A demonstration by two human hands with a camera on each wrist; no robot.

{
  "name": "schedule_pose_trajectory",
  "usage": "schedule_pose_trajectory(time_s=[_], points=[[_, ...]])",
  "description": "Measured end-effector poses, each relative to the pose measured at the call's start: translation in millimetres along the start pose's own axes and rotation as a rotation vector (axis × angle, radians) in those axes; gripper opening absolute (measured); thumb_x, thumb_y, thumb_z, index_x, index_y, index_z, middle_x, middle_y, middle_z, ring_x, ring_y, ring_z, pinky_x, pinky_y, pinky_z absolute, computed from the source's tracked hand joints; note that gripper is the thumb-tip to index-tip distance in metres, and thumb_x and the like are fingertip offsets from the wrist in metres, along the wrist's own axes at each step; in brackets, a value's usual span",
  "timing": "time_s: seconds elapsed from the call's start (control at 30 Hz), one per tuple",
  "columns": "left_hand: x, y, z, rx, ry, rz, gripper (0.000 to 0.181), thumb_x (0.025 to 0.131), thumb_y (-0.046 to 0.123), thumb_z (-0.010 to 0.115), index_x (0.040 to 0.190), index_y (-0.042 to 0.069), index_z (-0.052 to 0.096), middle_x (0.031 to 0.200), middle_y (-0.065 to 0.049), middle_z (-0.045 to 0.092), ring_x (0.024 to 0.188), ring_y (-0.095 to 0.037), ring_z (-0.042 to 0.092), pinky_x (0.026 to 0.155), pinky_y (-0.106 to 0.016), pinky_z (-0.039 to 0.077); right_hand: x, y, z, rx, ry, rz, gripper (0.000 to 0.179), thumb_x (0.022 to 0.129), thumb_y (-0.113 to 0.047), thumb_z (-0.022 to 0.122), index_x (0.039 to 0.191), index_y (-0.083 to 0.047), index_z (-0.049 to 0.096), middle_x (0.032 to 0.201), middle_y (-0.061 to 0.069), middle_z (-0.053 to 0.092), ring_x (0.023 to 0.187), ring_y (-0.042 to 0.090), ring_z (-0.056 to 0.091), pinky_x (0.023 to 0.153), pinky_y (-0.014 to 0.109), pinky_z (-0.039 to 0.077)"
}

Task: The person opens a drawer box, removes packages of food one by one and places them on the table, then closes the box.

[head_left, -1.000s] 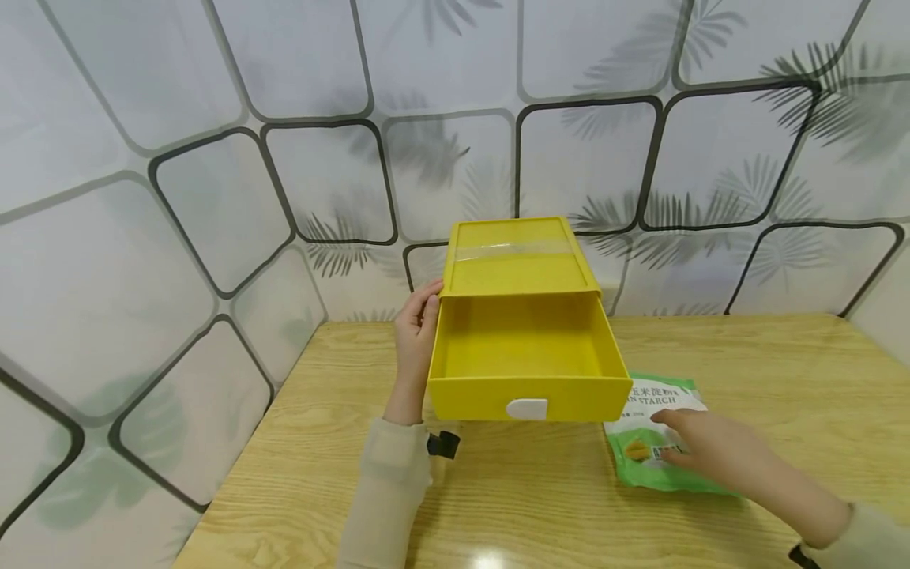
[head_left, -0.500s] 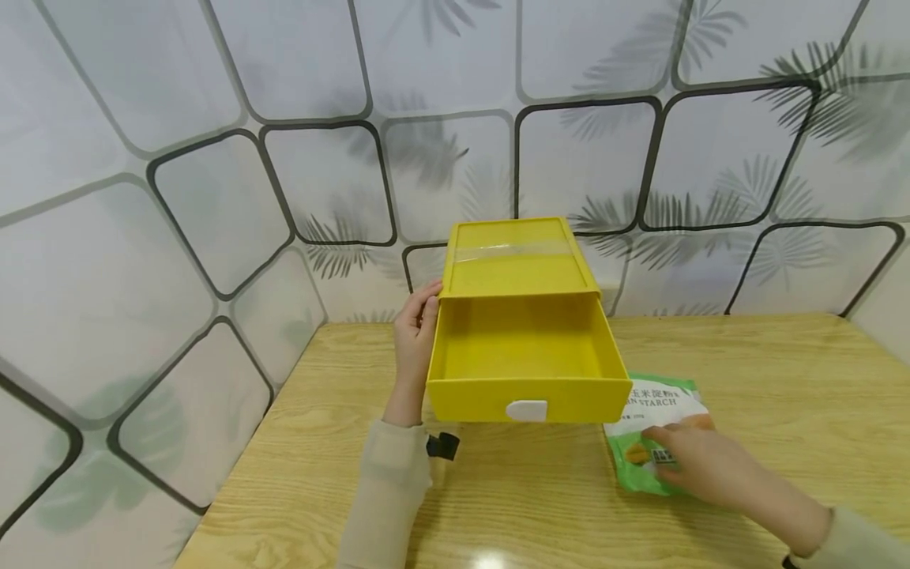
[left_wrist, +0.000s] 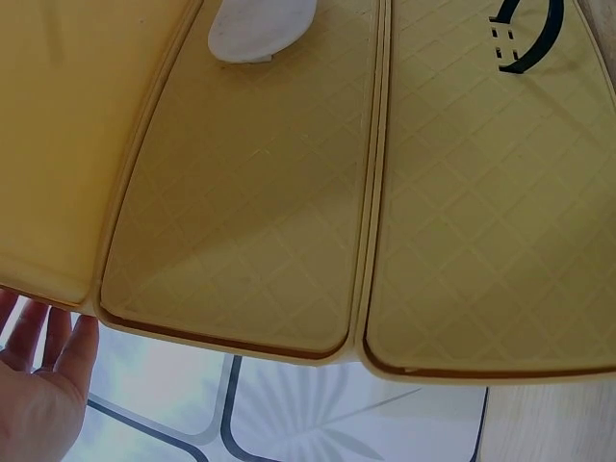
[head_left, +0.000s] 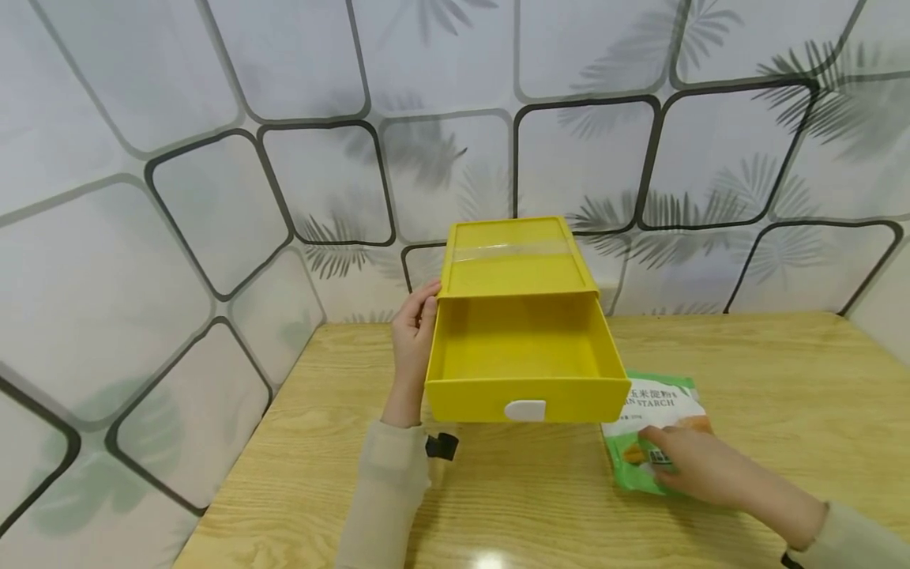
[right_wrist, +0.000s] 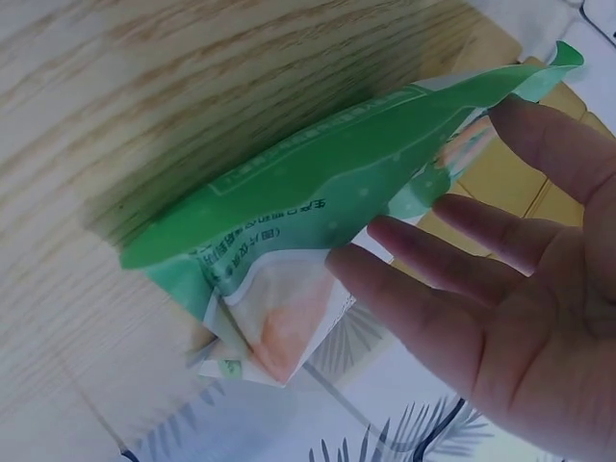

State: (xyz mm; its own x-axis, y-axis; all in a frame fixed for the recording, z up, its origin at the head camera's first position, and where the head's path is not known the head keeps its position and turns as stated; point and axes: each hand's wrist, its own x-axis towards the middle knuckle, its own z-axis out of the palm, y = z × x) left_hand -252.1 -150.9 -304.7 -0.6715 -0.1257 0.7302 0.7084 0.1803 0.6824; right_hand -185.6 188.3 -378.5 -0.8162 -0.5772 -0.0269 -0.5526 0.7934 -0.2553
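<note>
A yellow drawer unit [head_left: 522, 273] stands on the wooden table, its top drawer [head_left: 469, 403] pulled out with nothing inside. My left hand [head_left: 411, 340] is at the unit's left side; in the left wrist view its fingertips touch the edge of the yellow panel [left_wrist: 48, 192]. To the right of the unit lies a green and white bag of corn starch [head_left: 650, 395]. Over the lower part of that bag is my right hand [head_left: 711, 470]. In the right wrist view its spread, nearly straight fingers [right_wrist: 404, 298] touch the creased bag [right_wrist: 298, 183]. The hand hides part of the bag.
Behind the table [head_left: 782, 371] rises a patterned wall [head_left: 455, 71], which also runs along the left. A white handle [head_left: 526, 410] sits on the drawer front. Clear tape [head_left: 512, 251] crosses the unit's top. A black strap [head_left: 442, 446] hangs at the left wrist.
My right hand has come down and slightly left onto the bag, and its fingers touch it. The left hand and the drawer unit have stayed in place.
</note>
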Motion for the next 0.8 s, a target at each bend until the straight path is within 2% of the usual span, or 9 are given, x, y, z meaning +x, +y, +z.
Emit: schedule_pose_trajectory(time_s=[0.17,0.33,0.5,0.7,0.8], points=[[-0.2,-1.6,0.3,-0.011,-0.005,-0.007,0.024,0.091,-0.005,0.041,0.109,-0.015,0.055,0.114,-0.025,0.053,0.107,-0.031,0.049,0.081,-0.022,0.044,0.0,1.0,-0.9,0.042,-0.022,-0.023,0.037,0.073,-0.018,0.071,0.102,-0.004,0.053,0.079,-0.002,0.056,0.059,0.003,0.044,0.050,0.024,0.041],[-0.6,-1.9,-0.3,-0.011,-0.003,-0.010,0.025,0.092,-0.004,0.041,0.109,-0.014,0.055,0.115,-0.025,0.053,0.106,-0.031,0.049,0.078,-0.020,0.044,3.3,4.2,-0.8,0.059,-0.029,-0.033,0.037,0.072,-0.015,0.072,0.102,-0.003,0.054,0.082,0.000,0.058,0.060,0.003,0.045,0.051,0.025,0.042],[-0.9,-1.0,-0.5,-0.017,-0.004,-0.007,0.025,0.092,-0.005,0.040,0.110,-0.014,0.055,0.115,-0.025,0.052,0.107,-0.031,0.049,0.080,-0.022,0.044,8.6,9.1,-2.0,0.070,-0.055,-0.032,0.041,0.072,-0.016,0.072,0.105,0.000,0.054,0.084,0.001,0.060,0.067,0.011,0.053,0.056,0.031,0.045],[-0.5,-1.3,-0.2,-0.019,-0.004,-0.003,0.025,0.092,-0.005,0.040,0.109,-0.015,0.054,0.115,-0.026,0.052,0.108,-0.030,0.049,0.083,-0.025,0.044,16.6,12.7,-1.8,0.068,-0.049,-0.026,0.044,0.072,-0.014,0.072,0.107,0.004,0.054,0.089,0.008,0.061,0.077,0.025,0.058,0.064,0.039,0.048],[-0.5,-1.6,0.2,-0.024,-0.004,-0.008,0.025,0.091,-0.006,0.040,0.109,-0.015,0.054,0.115,-0.026,0.052,0.108,-0.031,0.049,0.086,-0.030,0.043,21.9,14.3,-2.6,0.056,-0.047,-0.016,0.045,0.071,-0.013,0.073,0.107,0.006,0.054,0.088,0.009,0.061,0.076,0.024,0.057,0.064,0.039,0.048]])
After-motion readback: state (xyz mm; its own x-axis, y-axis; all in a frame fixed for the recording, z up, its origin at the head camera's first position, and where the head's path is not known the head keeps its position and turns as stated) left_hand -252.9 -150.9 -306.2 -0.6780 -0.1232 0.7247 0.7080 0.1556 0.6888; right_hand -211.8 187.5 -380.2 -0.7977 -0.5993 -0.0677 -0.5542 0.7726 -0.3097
